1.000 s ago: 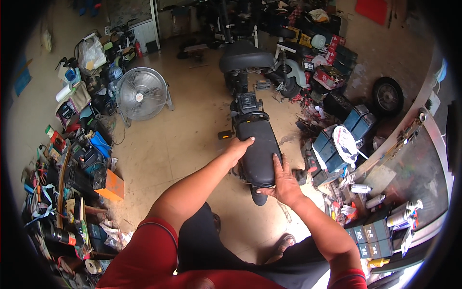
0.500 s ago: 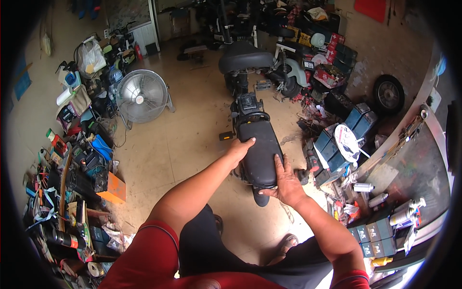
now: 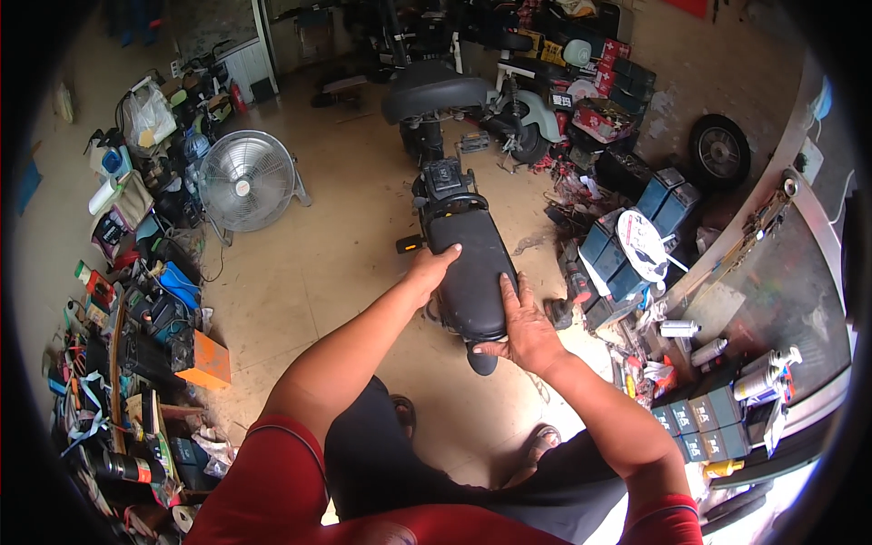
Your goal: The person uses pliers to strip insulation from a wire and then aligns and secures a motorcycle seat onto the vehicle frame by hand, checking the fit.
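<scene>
A scooter's padded black rear seat (image 3: 468, 263) lies lengthwise in front of me, with a black grab rail at its far end. My left hand (image 3: 431, 268) grips its left edge, thumb on top and the other fingers mostly hidden. My right hand (image 3: 527, 327) rests at the near right corner, fingers stretched along the side and thumb low at the near end. Beyond are a battery-like black block (image 3: 445, 173) and a wide black saddle (image 3: 434, 91). A pedal (image 3: 411, 243) sticks out to the left.
A metal floor fan (image 3: 245, 182) stands left. Cluttered tools, bags and an orange box (image 3: 202, 359) line the left wall. Batteries (image 3: 613, 263), spray cans (image 3: 678, 329) and a spare wheel (image 3: 718, 150) crowd the right. Another scooter (image 3: 536, 118) stands behind. My sandalled feet are below.
The view has shifted slightly, with the seat and fan appearing farther left and the seat a little higher. Both hands keep their places on the seat.
</scene>
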Demonstrator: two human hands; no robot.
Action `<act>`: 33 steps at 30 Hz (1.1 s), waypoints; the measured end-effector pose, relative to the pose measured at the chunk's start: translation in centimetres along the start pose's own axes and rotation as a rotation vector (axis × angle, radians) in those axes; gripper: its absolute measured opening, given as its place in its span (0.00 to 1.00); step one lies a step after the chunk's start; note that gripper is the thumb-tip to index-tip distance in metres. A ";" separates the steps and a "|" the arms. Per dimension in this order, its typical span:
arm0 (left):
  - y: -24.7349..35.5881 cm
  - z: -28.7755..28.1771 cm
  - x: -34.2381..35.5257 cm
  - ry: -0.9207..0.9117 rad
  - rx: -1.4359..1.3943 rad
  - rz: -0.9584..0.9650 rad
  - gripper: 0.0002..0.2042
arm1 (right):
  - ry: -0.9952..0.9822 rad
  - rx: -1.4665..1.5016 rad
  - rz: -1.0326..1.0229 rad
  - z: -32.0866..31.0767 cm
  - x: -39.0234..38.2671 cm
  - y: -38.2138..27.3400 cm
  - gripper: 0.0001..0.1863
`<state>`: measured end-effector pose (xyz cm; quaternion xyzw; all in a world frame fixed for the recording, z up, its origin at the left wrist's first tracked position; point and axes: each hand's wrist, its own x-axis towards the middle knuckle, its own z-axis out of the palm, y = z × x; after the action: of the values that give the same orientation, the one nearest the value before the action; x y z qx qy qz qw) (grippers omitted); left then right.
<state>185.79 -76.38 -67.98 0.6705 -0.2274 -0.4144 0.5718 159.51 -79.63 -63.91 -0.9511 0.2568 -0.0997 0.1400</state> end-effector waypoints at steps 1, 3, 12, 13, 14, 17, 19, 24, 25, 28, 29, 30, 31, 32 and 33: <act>0.0 0.0 -0.1 0.009 0.010 -0.004 0.29 | -0.001 0.001 0.000 0.0 0.1 0.0 0.77; 0.1 0.0 -0.1 -0.007 0.001 0.011 0.30 | -0.016 -0.009 0.012 -0.2 0.1 -0.1 0.78; 0.3 0.0 -0.3 -0.015 -0.001 0.018 0.30 | -0.018 0.005 0.030 -0.4 0.0 -0.3 0.78; 0.1 -0.1 -0.1 -0.011 0.012 0.036 0.30 | -0.021 0.006 0.027 -0.4 0.0 -0.4 0.78; -0.1 -0.2 0.1 -0.008 0.010 0.034 0.30 | -0.013 0.017 0.020 -0.4 0.1 -0.4 0.77; -0.4 -0.3 0.4 -0.017 0.012 0.054 0.30 | -0.004 0.025 0.014 -0.3 0.0 -0.3 0.77; -0.3 -0.2 0.5 -0.022 0.010 0.014 0.31 | 0.003 0.022 0.014 -0.2 0.0 -0.1 0.77; -0.3 -0.2 0.8 0.006 0.039 0.001 0.32 | 0.004 0.003 0.014 -0.1 0.0 -0.2 0.77; -0.3 -0.2 0.9 0.021 0.052 -0.003 0.32 | 0.004 0.002 0.013 -0.2 0.0 -0.3 0.77; -0.1 0.0 0.5 -0.004 0.048 -0.005 0.33 | -0.015 0.011 0.037 -0.2 0.0 -0.2 0.77; -0.2 0.1 0.6 -0.006 0.046 -0.004 0.33 | -0.012 0.013 0.036 -0.2 0.0 0.0 0.77; -0.4 0.0 0.9 0.003 0.049 0.005 0.33 | -0.008 0.017 0.031 -0.1 0.0 -0.1 0.77; -0.6 -0.1 1.1 0.013 0.052 0.014 0.33 | -0.009 0.017 0.029 -0.1 0.0 -0.1 0.77; -0.8 -0.2 1.3 0.014 0.052 0.014 0.33 | -0.011 0.017 0.029 -0.1 0.0 -0.2 0.77; -0.9 -0.2 1.4 0.023 0.055 0.006 0.33 | -0.013 0.018 0.031 -0.1 0.0 -0.2 0.77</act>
<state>186.62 -77.15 -69.24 0.6900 -0.2342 -0.3985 0.5570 159.62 -79.48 -63.73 -0.9464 0.2696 -0.0934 0.1515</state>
